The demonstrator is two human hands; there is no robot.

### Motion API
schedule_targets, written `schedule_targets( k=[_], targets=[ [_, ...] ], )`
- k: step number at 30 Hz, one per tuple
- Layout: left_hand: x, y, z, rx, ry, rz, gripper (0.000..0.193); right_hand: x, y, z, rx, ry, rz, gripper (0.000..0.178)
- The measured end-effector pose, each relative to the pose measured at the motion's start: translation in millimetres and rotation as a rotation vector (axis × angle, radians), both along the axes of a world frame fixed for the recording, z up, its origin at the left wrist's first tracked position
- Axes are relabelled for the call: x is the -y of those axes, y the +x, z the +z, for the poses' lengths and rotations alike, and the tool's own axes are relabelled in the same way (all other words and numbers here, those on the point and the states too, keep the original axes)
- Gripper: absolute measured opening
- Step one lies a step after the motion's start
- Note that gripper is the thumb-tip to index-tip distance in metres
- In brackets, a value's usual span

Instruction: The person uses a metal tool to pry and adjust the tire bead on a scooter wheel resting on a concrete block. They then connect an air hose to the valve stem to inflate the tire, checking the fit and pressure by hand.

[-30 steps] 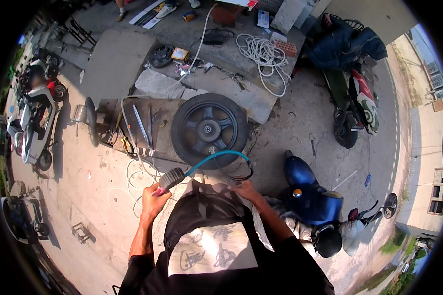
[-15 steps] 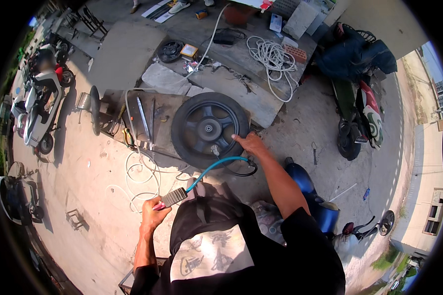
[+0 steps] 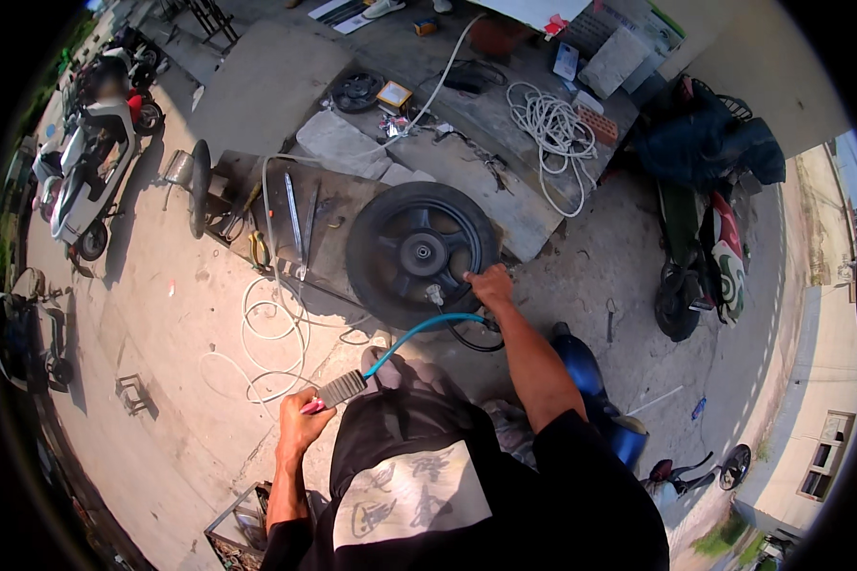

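Observation:
A black tyred wheel (image 3: 423, 251) with a dark spoked rim lies flat on a low worktop in front of me. My right hand (image 3: 490, 288) grips its near right edge, with the thumb over the tyre toward the rim. In my left hand (image 3: 302, 419) is an air inflator (image 3: 341, 388) with a grey ribbed body and a pinkish-red part by the fingers. From it a teal hose (image 3: 419, 332) arcs to the right, below my right hand. A metal fitting (image 3: 435, 294) with a black hose sits at the wheel's near side.
Left of the wheel, pliers (image 3: 258, 249) and long metal bars (image 3: 302, 224) lie on the worktop (image 3: 238, 176). A pale hose (image 3: 276, 335) coils on the ground. Beyond are another coiled hose (image 3: 552, 128) and a small dark wheel (image 3: 358, 91). Parked scooters (image 3: 90, 181) stand left; a blue cylinder (image 3: 581, 366) is right.
The whole view has turned a little, so the wheel and worktop sit further right in the picture. Both hands keep their holds on the inflator and the wheel.

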State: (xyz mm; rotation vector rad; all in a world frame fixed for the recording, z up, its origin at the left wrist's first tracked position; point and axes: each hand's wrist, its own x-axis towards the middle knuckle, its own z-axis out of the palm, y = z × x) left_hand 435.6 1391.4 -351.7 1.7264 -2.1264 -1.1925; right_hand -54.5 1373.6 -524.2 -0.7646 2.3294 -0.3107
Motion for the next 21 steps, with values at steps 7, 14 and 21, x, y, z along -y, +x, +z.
schedule_targets(
  k=[7, 14, 21],
  targets=[
    [22.4, -34.5, 36.7, -0.168, -0.062, -0.052, 0.033, -34.4, -43.7, 25.6, 0.157, -0.249, -0.274, 0.102],
    [40.8, -83.7, 81.8, -0.234, -0.175, -0.255, 0.045, -130.4, 41.0, 169.6, 0.075, -1.065, -0.291, 0.037],
    [26.5, -194.1, 102.0, -0.253, 0.051, -0.451, 0.05, -122.0, 175.8, 193.4, 0.382, -0.883, 0.185, 0.085]
  ],
)
